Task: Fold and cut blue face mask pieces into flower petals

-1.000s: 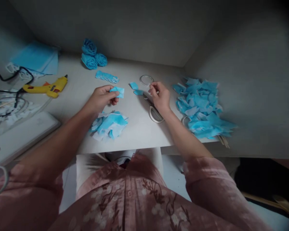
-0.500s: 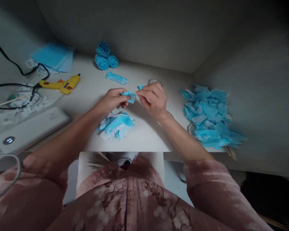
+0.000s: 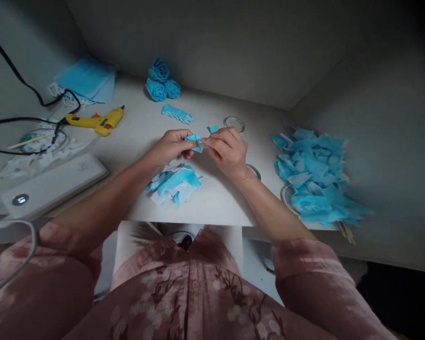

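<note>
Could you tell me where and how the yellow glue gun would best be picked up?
I would grip the yellow glue gun around its handle, reaching down from above: it lies on its side, the slim handle pointing left, away from the dark nozzle. A black cable runs close to the handle's end, so keep fingers clear.

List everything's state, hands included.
Left hand, pinching blue piece
Blue piece, bent, held
Right hand, at blue piece, grip unclear
Glue gun, lying on its side
Power bank, display lit
Masks, stacked
Roses, rolled, clustered
Strip, pleated
Middle scraps, heaped
Right scraps, heaped
</note>
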### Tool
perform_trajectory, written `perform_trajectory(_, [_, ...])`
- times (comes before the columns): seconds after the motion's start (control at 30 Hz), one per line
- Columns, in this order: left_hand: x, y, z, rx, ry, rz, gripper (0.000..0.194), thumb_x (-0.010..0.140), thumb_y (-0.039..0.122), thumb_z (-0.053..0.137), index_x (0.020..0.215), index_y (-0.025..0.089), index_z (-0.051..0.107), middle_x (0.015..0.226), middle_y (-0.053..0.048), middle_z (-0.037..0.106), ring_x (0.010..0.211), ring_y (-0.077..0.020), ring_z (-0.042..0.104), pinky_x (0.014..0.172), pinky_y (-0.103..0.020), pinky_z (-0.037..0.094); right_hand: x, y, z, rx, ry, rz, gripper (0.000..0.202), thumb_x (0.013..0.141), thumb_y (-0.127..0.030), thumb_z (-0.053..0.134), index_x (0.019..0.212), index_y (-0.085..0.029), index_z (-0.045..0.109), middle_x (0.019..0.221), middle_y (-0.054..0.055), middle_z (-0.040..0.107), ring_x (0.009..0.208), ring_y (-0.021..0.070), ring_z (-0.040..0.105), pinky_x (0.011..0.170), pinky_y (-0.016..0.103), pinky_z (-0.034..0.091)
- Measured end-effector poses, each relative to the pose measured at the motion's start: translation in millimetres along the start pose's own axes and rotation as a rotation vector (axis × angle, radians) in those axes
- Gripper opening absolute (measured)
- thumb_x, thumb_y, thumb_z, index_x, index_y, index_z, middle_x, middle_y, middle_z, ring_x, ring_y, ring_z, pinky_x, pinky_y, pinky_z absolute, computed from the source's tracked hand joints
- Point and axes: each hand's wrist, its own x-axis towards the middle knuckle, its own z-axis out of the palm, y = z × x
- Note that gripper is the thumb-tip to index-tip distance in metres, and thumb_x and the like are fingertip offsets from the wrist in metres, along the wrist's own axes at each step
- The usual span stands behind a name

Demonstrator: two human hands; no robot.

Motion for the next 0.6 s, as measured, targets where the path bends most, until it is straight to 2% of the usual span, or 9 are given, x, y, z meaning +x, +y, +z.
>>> perform_trajectory(0.27, [-3.4,6.6,2.7,-0.032,0.004,-0.038,0.011,0.073,0.019,0.07,0.069,0.016,0.061,0.057,0.002,0.059,0.053,-0.0085,0.054,0.054,-0.021,0.04,0.0,-1.1,-0.3,0.057,-0.071,0.082,0.022,0.106,-0.034,0.05,0.103,-0.03,0.072,0.092,0.003,0.069,0.091,0.0187,0.061,0.082,0.036,0.049])
perform_trajectory(0.47, [-3.1,9.5,4.1,-0.066,-0.003,-0.054,0.012,0.075,0.017,0.071,0.07,0.015,0.061,0.057,0.001,0.059,0.053,-0.0088,0.054,0.055,-0.021,0.041,-0.6,-1.9,-1.2,0.018,-0.062,0.047,0.023,0.106,-0.031,0.05,0.101,-0.029,0.073,0.091,0.003,0.07,0.089,0.018,0.06,0.079,0.034,0.049])
perform_trajectory(0.6, [-2.8,9.9,4.2,-0.077,0.0,-0.069,0.013,0.074,0.017,0.073,0.07,0.015,0.061,0.057,0.001,0.058,0.053,-0.0089,0.054,0.055,-0.022,0.042,-0.2,-2.7,-1.8,0.022,-0.076,0.075,0.024,0.106,-0.032,0.05,0.1,-0.029,0.073,0.089,0.002,0.071,0.087,0.0174,0.06,0.076,0.033,0.047])
